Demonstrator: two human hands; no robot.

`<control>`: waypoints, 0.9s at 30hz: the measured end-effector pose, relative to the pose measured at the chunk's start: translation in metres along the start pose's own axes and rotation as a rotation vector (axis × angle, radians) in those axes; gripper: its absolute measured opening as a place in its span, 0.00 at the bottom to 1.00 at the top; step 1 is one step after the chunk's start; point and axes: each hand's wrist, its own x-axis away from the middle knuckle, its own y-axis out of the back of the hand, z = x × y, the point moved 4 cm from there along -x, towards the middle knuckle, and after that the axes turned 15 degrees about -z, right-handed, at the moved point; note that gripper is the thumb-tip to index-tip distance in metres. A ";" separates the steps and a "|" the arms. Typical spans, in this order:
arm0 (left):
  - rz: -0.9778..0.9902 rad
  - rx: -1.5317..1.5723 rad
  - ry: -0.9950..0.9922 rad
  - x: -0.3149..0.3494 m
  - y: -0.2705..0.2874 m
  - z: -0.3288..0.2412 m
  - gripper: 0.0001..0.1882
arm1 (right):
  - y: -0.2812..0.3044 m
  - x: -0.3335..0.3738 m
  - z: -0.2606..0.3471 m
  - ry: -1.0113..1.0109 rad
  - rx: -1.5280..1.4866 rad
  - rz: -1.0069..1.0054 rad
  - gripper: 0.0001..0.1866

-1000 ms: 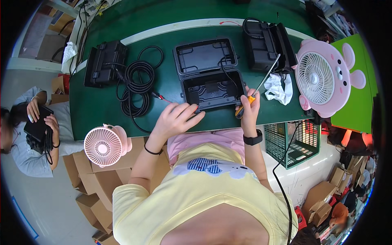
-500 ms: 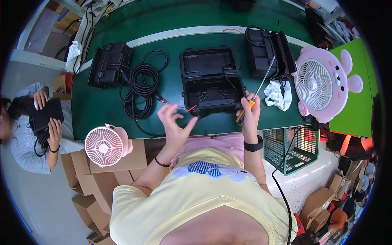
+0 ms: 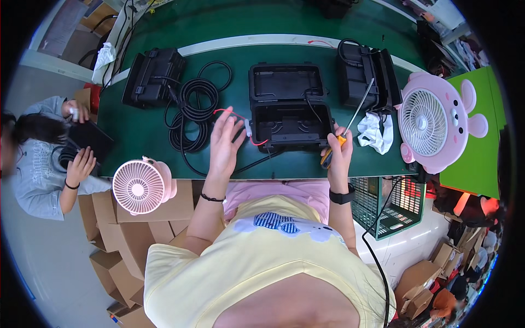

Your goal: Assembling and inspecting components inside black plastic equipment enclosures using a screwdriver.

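On the green bench before me stands a black plastic case (image 3: pixel 292 143) with its lid swung back and a thin black cable inside. My left hand (image 3: pixel 224 147) is raised beside the case's left side, fingers stretched out and slightly apart. A red wire (image 3: pixel 259 143) with a pale connector (image 3: pixel 248 128) runs past its fingertips; whether they touch it I cannot tell. My right hand (image 3: pixel 340 156) is wrapped round a screwdriver (image 3: pixel 358 109) with an orange and black handle, its long metal shaft pointing up and away, close to the case's right corner.
A coiled black cable (image 3: pixel 191 112) lies left of the case. Other black cases stand at the back left (image 3: pixel 156 76) and back right (image 3: pixel 358 76). Beside the screwdriver are crumpled white cloth (image 3: pixel 375 133) and a pink fan (image 3: pixel 424 117). A co-worker (image 3: pixel 41 158) handles a dark box at far left.
My left hand has moved up and its fingers have straightened; the red wire now reaches past them, with the pale connector showing. My right hand still holds the screwdriver, nearly unmoved.
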 end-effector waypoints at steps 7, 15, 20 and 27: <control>0.243 0.034 -0.646 0.016 -0.035 -0.038 0.04 | 0.001 0.003 -0.003 -0.009 0.003 0.003 0.08; 0.877 -0.349 -1.264 0.082 -0.119 -0.059 0.06 | -0.002 -0.001 -0.001 0.061 -0.031 -0.018 0.10; 1.227 0.005 0.131 0.086 -0.173 0.001 0.09 | 0.003 0.000 -0.015 0.050 0.071 -0.075 0.04; 0.786 -0.138 0.294 0.056 -0.168 0.012 0.20 | 0.000 0.003 -0.006 0.001 -0.040 0.024 0.10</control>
